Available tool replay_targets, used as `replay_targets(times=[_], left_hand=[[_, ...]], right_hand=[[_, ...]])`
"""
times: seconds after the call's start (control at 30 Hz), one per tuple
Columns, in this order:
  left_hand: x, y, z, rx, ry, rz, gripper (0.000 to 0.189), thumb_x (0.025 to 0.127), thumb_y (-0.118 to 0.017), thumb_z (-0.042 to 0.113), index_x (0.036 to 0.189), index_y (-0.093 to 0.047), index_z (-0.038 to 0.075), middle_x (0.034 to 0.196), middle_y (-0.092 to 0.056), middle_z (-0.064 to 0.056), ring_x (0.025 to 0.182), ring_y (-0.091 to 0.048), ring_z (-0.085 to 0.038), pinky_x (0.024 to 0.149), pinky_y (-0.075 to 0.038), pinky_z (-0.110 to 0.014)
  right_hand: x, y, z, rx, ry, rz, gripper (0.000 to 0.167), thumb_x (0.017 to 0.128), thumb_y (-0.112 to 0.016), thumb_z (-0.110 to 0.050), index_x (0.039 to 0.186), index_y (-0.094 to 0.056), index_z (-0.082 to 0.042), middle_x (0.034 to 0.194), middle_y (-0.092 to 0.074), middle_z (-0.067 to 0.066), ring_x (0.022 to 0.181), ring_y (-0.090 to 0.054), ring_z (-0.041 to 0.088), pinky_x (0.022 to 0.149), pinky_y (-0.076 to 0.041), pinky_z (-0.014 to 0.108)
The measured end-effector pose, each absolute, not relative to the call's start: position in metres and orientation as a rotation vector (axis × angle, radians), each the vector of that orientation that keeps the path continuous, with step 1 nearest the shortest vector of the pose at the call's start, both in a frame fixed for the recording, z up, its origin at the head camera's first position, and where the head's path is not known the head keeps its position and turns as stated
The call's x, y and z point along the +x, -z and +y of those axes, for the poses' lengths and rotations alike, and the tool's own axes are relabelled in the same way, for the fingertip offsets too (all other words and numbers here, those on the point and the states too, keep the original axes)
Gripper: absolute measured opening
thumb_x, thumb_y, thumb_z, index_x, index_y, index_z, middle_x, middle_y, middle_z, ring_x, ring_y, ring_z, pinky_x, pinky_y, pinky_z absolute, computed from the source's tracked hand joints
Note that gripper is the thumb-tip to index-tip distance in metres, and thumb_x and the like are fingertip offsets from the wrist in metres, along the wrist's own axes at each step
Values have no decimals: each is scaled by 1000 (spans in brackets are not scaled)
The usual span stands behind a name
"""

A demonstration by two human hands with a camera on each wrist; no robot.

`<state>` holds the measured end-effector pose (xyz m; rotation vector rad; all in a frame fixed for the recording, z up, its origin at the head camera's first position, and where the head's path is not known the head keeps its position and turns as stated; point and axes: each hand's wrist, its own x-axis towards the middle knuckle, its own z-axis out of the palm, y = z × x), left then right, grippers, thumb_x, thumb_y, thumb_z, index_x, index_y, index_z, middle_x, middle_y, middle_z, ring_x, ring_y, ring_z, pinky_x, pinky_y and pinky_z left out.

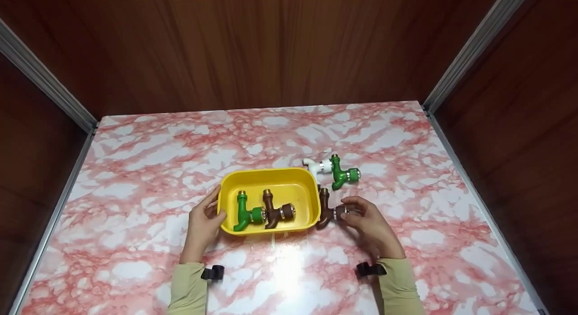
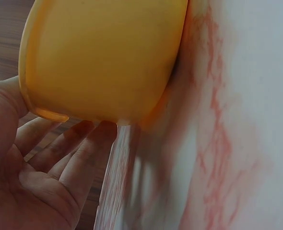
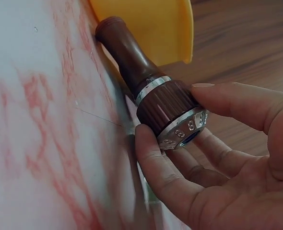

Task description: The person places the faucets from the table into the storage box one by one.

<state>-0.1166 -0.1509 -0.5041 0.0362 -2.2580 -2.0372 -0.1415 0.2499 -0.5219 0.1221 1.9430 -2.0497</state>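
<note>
A yellow plastic tub (image 1: 266,174) stands on the marbled table, with a green tap (image 1: 242,213) and a brown tap (image 1: 272,218) lying inside it. My left hand (image 1: 205,218) holds the tub's left end, thumb at the rim and fingers against the outer wall (image 2: 103,62). Just outside the tub's right side is another brown tap (image 1: 326,211). Its ribbed knob (image 3: 165,106) is pinched between the thumb and fingers of my right hand (image 1: 368,220). The right wrist view shows its spout close beside the tub wall.
Behind the tub's right corner lie a white tap (image 1: 314,167), partly hidden by the rim, and a green tap (image 1: 342,174). Wooden panels (image 1: 253,48) with metal corner rails (image 1: 469,53) enclose the table (image 1: 149,143) at the back and sides.
</note>
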Motion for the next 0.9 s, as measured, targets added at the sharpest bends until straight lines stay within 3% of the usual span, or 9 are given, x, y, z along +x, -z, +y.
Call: replay_targets(times=[0.37,0.63,0.9], left_hand=[[-119,513,-152,16,2047,-2228,63,80,-55,-16,140,-47,1,133,-52,-23,112,-56,-41,84,-53,-26],[-127,537,-157,87,2037,-2233,66,81,-58,-15,140,-51,14,130,-56,-15,111,-58,-31,84,-53,-23],[-118,509,-151,36,2054,-2236,62,81,-55,-16,140,-47,1,131,-52,-25,112,-55,-41,83,-53,-23]], right_hand=[[-143,527,251,108,2050,1940,50,84,-65,6,128,-44,13,111,-58,24,95,-62,25,89,-52,42],[-141,527,249,122,2066,1927,48,83,-65,5,127,-46,14,111,-60,25,97,-62,28,91,-51,43],[-141,527,250,147,2046,1947,46,85,-66,2,126,-49,13,112,-60,23,98,-61,27,91,-51,41]])
